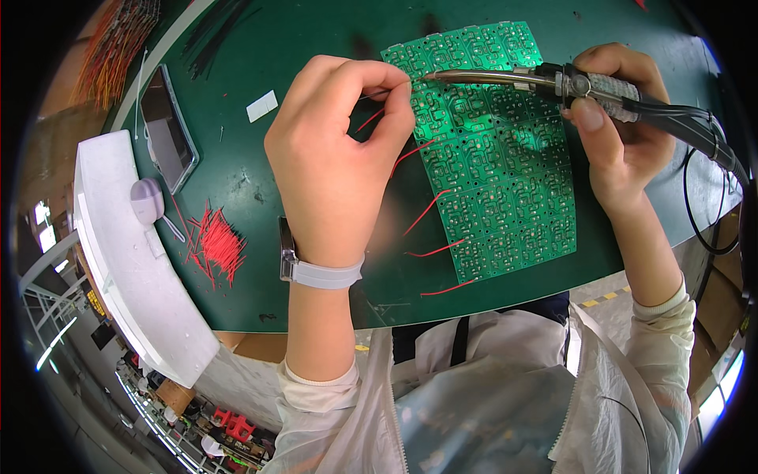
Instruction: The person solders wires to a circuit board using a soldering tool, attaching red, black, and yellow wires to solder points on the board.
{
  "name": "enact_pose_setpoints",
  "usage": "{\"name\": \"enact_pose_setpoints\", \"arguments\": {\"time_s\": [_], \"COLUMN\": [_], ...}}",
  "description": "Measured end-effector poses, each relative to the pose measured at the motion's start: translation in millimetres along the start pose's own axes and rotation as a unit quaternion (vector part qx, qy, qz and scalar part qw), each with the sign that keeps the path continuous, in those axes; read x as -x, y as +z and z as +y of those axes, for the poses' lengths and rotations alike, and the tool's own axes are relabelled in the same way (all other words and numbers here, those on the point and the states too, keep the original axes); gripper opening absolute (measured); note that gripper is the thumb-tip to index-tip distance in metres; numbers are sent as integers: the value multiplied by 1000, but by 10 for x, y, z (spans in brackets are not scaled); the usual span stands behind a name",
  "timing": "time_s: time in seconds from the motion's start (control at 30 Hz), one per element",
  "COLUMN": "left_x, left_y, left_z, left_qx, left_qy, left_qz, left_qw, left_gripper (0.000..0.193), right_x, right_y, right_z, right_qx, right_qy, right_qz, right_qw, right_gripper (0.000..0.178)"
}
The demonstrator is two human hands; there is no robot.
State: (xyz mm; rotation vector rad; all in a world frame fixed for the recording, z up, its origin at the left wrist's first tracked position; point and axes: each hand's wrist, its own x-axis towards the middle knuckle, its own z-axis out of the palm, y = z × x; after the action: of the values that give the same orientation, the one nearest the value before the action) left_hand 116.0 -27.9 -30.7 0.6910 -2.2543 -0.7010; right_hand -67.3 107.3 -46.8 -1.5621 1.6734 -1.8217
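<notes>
Right now the panel of green circuit boards point(505, 182) is lying on the dark green tabletop point(245, 162), in front of the seated person, and several red wires point(426, 211) are sticking out past its left edge. At the panel's upper-left corner, the left hand point(335, 150) is pinching thumb and forefinger together, seemingly on a thin dark wire point(377, 95), most of which the fingers are hiding. The soldering iron point(482, 77) is reaching across the panel's top part, its tip pointing at those fingertips; whether it is touching anything I can't tell. Beside the panel's upper right, the right hand point(624, 130) is gripping the iron's handle, fingers wrapped closely round it, while a black cable point(685, 122) is trailing off rightward. A wristwatch point(325, 276) is circling the left wrist. Farther left of the panel, a heap of loose red wire pieces point(219, 246) is resting, and beyond that a white strip point(130, 261) is carrying a small lilac case point(147, 200). A smartphone point(169, 130) is lying behind the case.
</notes>
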Motion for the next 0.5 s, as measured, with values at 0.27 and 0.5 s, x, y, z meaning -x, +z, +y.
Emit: {"name": "enact_pose_setpoints", "arguments": {"time_s": [0.27, 0.5], "left_x": [-234, -423], "left_y": [49, 60], "left_z": [-156, -279], "left_qx": [1, -6], "left_qy": [13, 10], "left_qz": [24, 1], "left_qw": [1000, 1000], "left_gripper": [15, 12], "right_x": [-230, -420], "right_y": [54, 94], "right_z": [165, 293], "right_qx": [6, 12], "right_qy": [-3, 1], "right_qz": [-13, -17], "right_qw": [1000, 1000], "right_gripper": [32, 32]}}
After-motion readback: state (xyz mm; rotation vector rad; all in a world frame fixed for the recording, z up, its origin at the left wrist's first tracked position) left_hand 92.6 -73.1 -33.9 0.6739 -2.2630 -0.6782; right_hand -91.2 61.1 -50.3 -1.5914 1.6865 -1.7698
